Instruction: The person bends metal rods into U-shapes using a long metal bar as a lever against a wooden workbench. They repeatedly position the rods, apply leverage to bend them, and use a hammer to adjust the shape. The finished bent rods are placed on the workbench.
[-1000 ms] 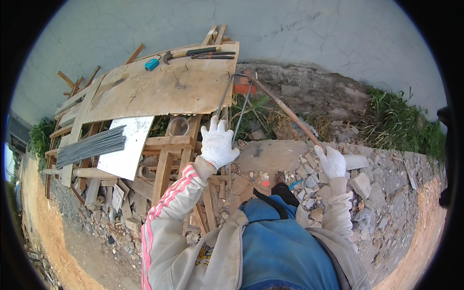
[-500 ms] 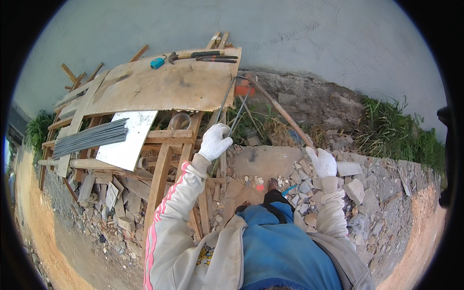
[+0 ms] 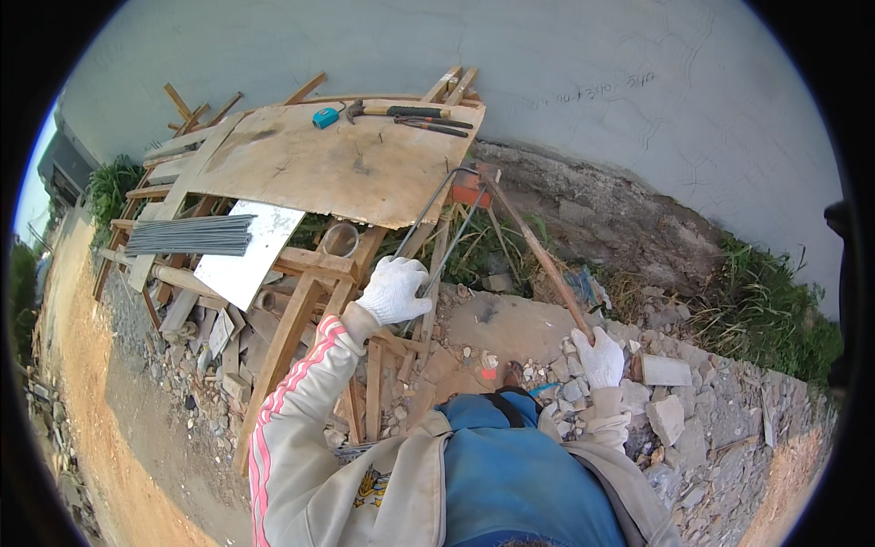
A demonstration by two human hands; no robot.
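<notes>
From where I stand, the worker's two hands are well apart. The right hand, in a white knitted glove, is closed round the near end of a long, straight, rust-brown metal bar. The left hand, gloved alike, is half curled beside the lower end of a thin grey metal rod bent into a narrow hairpin; thumb and fingers stand apart, and I cannot tell whether it grips the rod or merely touches it. Below the right hand and to its right lies loose grey stone rubble, poor footing, I'd say, should the worker lean hard on the bar. Beyond both hands, the rod's bend and the bar's far end meet at a small orange-red metal block. That meeting looks the weak spot to me: a bar end seated badly there could slip under load, and a rod loosely held could swing toward the left wrist. To the left hand's left, a bundle of straight grey metal rods lies partly across a flat white panel. Further off, past the left hand, a worn brown plywood board bears a wooden-handled claw hammer near its far edge; a knock could tip it off.
</notes>
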